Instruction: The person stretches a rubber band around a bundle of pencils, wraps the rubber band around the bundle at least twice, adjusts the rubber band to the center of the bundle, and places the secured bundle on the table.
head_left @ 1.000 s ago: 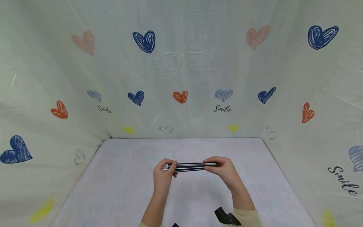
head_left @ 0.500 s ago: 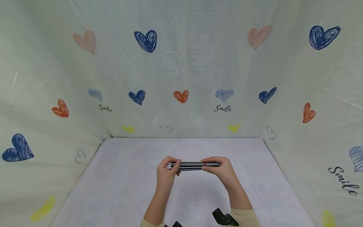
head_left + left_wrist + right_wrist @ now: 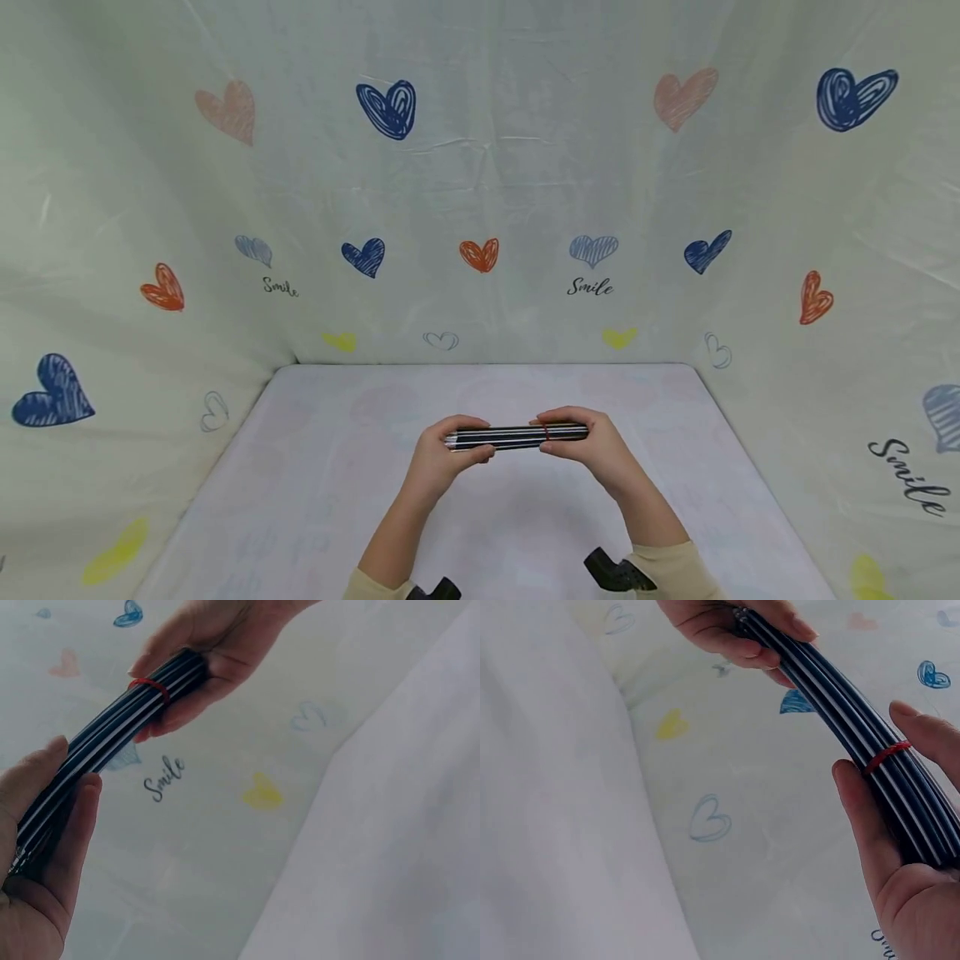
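Note:
A bundle of dark pencils [image 3: 516,438] with pale stripes is held level above the table, crosswise in the head view. My left hand [image 3: 437,462] grips its left end, thumb along the near side and fingers along the far side. At the other end, my right hand [image 3: 603,454] holds the bundle between thumb and fingers. A red band [image 3: 887,756] circles the pencils near that right end, close to the right fingertips. Small silvery tips [image 3: 741,613] show at the left end. The palms hide parts of both ends.
Below the hands spreads a table [image 3: 360,400] with a whitish cover. Pale cloth [image 3: 525,183] printed with hearts and "Smile" hangs behind it and at both sides. A black wrist mount [image 3: 617,573] sits by the right sleeve [image 3: 675,571], another by the left.
The left thumb has moved from across the front of the bundle to its near edge. Hands and bundle have drifted slightly right, and the red band shows more clearly.

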A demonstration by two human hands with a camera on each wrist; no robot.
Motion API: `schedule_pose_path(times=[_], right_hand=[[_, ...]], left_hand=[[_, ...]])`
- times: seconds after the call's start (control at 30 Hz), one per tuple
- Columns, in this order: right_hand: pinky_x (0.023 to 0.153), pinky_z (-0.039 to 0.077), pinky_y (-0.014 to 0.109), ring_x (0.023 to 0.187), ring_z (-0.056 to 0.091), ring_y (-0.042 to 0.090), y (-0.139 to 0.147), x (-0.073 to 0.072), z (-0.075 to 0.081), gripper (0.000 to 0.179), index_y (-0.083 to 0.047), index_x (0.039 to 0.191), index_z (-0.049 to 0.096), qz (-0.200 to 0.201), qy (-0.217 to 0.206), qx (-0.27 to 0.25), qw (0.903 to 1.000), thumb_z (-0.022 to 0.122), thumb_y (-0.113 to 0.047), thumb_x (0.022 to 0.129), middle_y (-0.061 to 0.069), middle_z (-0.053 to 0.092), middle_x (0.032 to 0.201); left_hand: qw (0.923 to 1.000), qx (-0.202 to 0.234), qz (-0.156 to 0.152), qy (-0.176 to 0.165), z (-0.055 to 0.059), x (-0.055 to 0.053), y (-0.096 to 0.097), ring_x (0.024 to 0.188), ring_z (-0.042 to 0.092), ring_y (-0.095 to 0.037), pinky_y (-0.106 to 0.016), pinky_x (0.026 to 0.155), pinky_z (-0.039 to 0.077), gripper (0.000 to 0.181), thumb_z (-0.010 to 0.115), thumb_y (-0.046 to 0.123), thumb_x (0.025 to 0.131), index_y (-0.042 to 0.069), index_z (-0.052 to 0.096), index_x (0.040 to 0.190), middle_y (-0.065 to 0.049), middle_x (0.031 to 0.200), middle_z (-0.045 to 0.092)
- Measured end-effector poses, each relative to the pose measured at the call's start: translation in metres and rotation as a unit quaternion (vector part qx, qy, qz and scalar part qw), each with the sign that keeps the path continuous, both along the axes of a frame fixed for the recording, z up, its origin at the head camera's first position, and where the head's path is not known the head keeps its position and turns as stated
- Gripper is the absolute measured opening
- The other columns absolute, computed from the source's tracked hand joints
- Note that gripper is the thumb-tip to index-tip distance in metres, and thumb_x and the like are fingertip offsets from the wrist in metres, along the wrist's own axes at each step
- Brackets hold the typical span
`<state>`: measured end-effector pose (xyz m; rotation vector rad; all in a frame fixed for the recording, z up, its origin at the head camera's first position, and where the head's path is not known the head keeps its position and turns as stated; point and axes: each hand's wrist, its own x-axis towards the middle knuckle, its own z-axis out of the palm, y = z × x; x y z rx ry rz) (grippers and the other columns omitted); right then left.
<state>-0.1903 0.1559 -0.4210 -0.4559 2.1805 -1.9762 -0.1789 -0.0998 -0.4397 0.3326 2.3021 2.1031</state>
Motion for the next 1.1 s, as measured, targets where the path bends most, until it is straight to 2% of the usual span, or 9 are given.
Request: schedule_pose_path(times=[0.1, 0.27, 0.43, 0.73, 0.9, 1.1], right_hand=[[0.082, 0.053, 0.032, 0.097, 0.066, 0.021, 0.003, -0.002, 0.002, 0.042, 0.002, 0.118, 0.065, 0.018, 0.007, 0.006, 0.9998, 0.08, -0.01, 0.08, 0.016, 0.066, 0.116], [0.08, 0.053, 0.033, 0.094, 0.065, 0.024, 0.004, -0.006, 0.007, 0.038, -0.001, 0.117, 0.066, 0.029, 0.014, 0.039, 0.9987, 0.079, -0.011, 0.082, 0.014, 0.065, 0.111], [0.077, 0.053, 0.033, 0.093, 0.065, 0.026, 0.007, -0.011, 0.017, 0.035, -0.004, 0.112, 0.068, 0.035, 0.02, 0.08, 0.996, 0.08, -0.013, 0.081, 0.012, 0.066, 0.107], [0.075, 0.055, 0.035, 0.09, 0.066, 0.022, 0.008, -0.028, 0.038, 0.024, -0.007, 0.101, 0.069, 0.088, 0.056, 0.155, 0.9824, 0.08, -0.009, 0.08, 0.006, 0.069, 0.097], [0.074, 0.055, 0.034, 0.087, 0.066, 0.02, 0.004, -0.033, 0.042, 0.026, -0.005, 0.101, 0.071, 0.077, 0.056, 0.176, 0.9798, 0.082, -0.01, 0.078, 0.005, 0.069, 0.095], [0.073, 0.056, 0.035, 0.084, 0.067, 0.021, 0.002, -0.034, 0.039, 0.026, -0.003, 0.1, 0.073, 0.056, 0.051, 0.155, 0.985, 0.082, -0.008, 0.077, 0.006, 0.071, 0.094]], left_hand=[[0.9996, 0.022, -0.005, -0.018, 0.003, -0.001, -0.001, 0.077, 0.07, -0.024, -0.033, 0.073, 0.057, 0.034, 0.082, 0.005, 0.076, 0.002, 0.07, 0.107, -0.012, 0.101, 0.065], [0.9992, 0.032, 0.007, -0.023, 0.005, -0.002, -0.002, 0.078, 0.07, -0.024, -0.032, 0.075, 0.056, 0.032, 0.081, 0.004, 0.078, 0.001, 0.07, 0.108, -0.011, 0.099, 0.066], [0.9995, 0.025, 0.012, -0.017, 0.009, -0.003, -0.005, 0.079, 0.07, -0.024, -0.032, 0.076, 0.056, 0.032, 0.081, 0.005, 0.078, 0.002, 0.07, 0.108, -0.01, 0.098, 0.067], [0.9998, 0.0, 0.018, -0.009, 0.02, -0.012, -0.007, 0.076, 0.071, -0.023, -0.033, 0.075, 0.056, 0.031, 0.082, 0.006, 0.077, 0.002, 0.07, 0.106, -0.012, 0.101, 0.065], [0.9995, -0.003, 0.031, -0.007, 0.023, -0.013, -0.006, 0.075, 0.071, -0.023, -0.033, 0.077, 0.056, 0.034, 0.082, 0.006, 0.077, 0.001, 0.069, 0.107, -0.01, 0.097, 0.066], [0.9989, 0.008, 0.046, -0.004, 0.024, -0.012, -0.003, 0.075, 0.07, -0.023, -0.033, 0.077, 0.056, 0.031, 0.082, 0.005, 0.077, 0.003, 0.069, 0.105, -0.01, 0.094, 0.066]])
